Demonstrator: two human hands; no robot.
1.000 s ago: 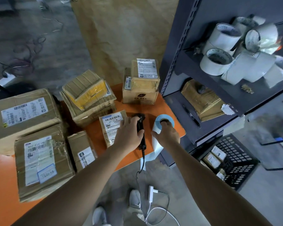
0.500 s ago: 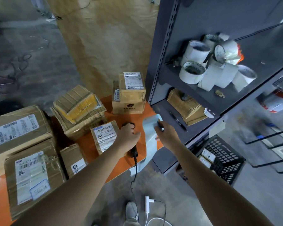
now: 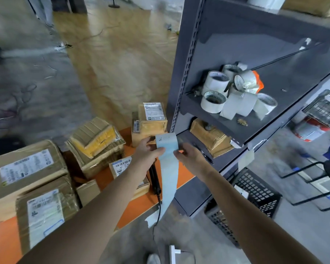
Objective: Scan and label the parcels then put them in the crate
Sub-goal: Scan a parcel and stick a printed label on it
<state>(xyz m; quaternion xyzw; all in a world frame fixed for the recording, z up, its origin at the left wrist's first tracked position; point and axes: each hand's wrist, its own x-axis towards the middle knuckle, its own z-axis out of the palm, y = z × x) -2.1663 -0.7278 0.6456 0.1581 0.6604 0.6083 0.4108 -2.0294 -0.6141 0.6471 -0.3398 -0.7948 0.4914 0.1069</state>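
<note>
On the orange worktop (image 3: 185,173) lay the taped cardboard parcels (image 3: 25,168), stiff-sided and probably best taken by two opposite edges, the big ones likely needing both hands; the black crate (image 3: 255,195) stood on the floor to the right, well apart from them; the small parcel (image 3: 122,166) looked light; the left hand (image 3: 147,151) and right hand (image 3: 191,157) pinched the blue label roll (image 3: 167,142) from either side above the worktop; its hanging strip (image 3: 169,180) was thin and limp, so a label would peel most easily from a corner.

A single wide-angle head-worn view looks forward and steeply down, close over the orange table (image 3: 141,206) at lower left, with the shelving rack (image 3: 236,35) filling the right.
</note>
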